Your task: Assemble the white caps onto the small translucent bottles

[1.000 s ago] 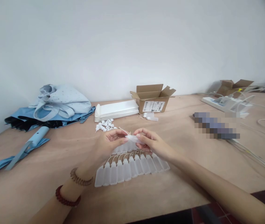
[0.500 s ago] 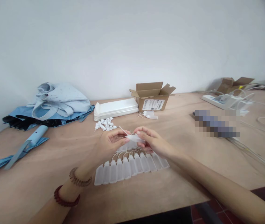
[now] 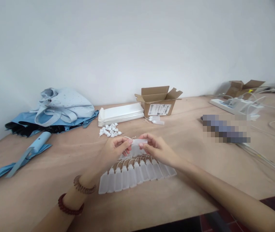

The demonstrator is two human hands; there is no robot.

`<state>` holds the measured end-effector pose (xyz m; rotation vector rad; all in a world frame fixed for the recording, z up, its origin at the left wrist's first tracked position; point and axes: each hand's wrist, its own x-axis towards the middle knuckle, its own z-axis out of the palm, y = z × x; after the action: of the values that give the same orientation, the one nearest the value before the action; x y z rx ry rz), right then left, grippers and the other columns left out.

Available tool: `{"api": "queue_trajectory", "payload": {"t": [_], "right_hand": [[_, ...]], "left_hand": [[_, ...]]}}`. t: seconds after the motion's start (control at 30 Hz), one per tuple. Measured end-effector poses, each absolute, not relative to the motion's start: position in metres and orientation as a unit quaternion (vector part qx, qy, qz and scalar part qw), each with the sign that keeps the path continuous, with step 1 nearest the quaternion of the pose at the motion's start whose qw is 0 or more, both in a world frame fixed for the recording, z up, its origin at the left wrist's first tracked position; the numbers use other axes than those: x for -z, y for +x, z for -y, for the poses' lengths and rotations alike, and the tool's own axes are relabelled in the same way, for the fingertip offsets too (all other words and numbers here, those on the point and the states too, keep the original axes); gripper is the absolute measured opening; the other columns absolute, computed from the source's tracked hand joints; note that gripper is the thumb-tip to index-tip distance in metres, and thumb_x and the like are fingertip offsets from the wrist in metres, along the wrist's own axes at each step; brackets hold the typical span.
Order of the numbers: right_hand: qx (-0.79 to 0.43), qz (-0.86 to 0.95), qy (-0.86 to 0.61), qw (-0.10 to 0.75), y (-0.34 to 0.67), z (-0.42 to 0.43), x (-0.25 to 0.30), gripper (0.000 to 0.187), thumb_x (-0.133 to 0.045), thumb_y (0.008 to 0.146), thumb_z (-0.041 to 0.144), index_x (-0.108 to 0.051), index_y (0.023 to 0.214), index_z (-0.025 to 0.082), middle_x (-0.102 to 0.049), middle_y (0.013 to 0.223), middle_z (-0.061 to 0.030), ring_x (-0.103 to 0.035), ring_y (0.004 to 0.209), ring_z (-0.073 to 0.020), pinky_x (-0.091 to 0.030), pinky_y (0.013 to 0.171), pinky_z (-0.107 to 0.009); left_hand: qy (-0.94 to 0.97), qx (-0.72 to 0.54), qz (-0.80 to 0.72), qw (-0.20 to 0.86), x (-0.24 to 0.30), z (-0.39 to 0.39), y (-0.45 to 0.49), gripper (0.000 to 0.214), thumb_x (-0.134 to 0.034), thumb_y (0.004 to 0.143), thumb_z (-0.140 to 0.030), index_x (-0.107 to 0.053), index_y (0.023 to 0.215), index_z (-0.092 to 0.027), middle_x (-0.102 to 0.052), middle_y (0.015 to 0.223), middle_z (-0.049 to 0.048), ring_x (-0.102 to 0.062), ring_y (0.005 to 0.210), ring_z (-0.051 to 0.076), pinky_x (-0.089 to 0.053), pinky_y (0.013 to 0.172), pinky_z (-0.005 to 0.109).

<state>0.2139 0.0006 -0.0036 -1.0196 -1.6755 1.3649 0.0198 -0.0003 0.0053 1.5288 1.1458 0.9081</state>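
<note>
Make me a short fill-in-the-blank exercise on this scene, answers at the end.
1. The red coil bracelet sits ____ from the left hand than the brown coil bracelet does.
2. The translucent plastic bottle in the right hand has its neck pointing ____ the left hand.
3. The open, labelled cardboard box stands to the ____ of the stacked white packets, as the camera sees it.

Missing words: farther; toward; right.

red coiled bracelet (image 3: pixel 69 211); second bracelet (image 3: pixel 83 189), perhaps brown
</note>
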Motion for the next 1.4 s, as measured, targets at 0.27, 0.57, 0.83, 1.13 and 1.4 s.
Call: {"api": "queue_trajectory", "payload": {"t": [0.27, 0.57, 0.83, 1.13, 1.4], "right_hand": [[-0.495, 0.672, -0.422, 0.354, 0.2171, -0.0026, 0.0033, 0.042, -0.044, 0.088, 0.053, -0.054, 0.07, 0.016, -0.048, 0.05, 0.0042, -0.037, 0.039, -0.0067, -0.028, 0.039, -0.02], [-0.483, 0.691, -0.398, 0.363, 0.2168, -0.0024, 0.0004, 0.039, -0.044, 0.088, 0.052, -0.055, 0.077, 0.016, -0.053, 0.058, 0.0023, -0.039, 0.046, -0.0078, -0.03, 0.044, -0.02], [-0.396, 0.749, -0.392, 0.359, 0.2181, -0.0025, 0.0064, 0.032, -0.045, 0.091, 0.045, -0.059, 0.094, 0.017, -0.058, 0.065, 0.0012, -0.045, 0.051, -0.0096, -0.034, 0.05, -0.021], [-0.304, 0.778, -0.404, 0.372, 0.2214, -0.0039, 0.0076, 0.029, -0.048, 0.09, 0.04, -0.063, 0.087, 0.015, -0.05, 0.061, 0.0014, -0.045, 0.056, -0.0116, -0.032, 0.055, -0.023], [-0.466, 0.697, -0.398, 0.372, 0.2219, -0.008, 0.0043, 0.034, -0.053, 0.084, 0.046, -0.064, 0.085, 0.014, -0.048, 0.058, 0.0025, -0.042, 0.052, -0.01, -0.03, 0.049, -0.022]], "left_hand": [[0.681, -0.4, -0.446, 0.422, -0.0009, 0.0016, 0.0203, 0.024, -0.063, 0.079, -0.039, -0.068, 0.091, -0.018, -0.068, 0.094, 0.0039, -0.061, 0.087, 0.018, -0.047, 0.078, 0.027], [0.65, -0.348, -0.473, 0.483, -0.0012, -0.0015, 0.0188, 0.035, -0.055, 0.082, -0.048, -0.066, 0.075, -0.015, -0.064, 0.071, 0.0042, -0.057, 0.064, 0.015, -0.047, 0.06, 0.027], [0.595, -0.369, -0.481, 0.528, -0.005, 0.0035, 0.0224, 0.035, -0.06, 0.078, -0.047, -0.065, 0.071, -0.014, -0.058, 0.063, 0.0013, -0.051, 0.054, 0.012, -0.044, 0.054, 0.026], [0.669, -0.355, -0.449, 0.473, -0.002, 0.0036, 0.0185, 0.028, -0.057, 0.083, -0.042, -0.063, 0.076, -0.015, -0.059, 0.07, 0.0005, -0.053, 0.064, 0.013, -0.043, 0.062, 0.025], [0.712, -0.34, -0.464, 0.403, 0.0017, 0.0041, 0.0207, 0.03, -0.049, 0.088, -0.043, -0.064, 0.086, -0.017, -0.065, 0.082, 0.0024, -0.054, 0.064, 0.013, -0.043, 0.061, 0.024]]}}
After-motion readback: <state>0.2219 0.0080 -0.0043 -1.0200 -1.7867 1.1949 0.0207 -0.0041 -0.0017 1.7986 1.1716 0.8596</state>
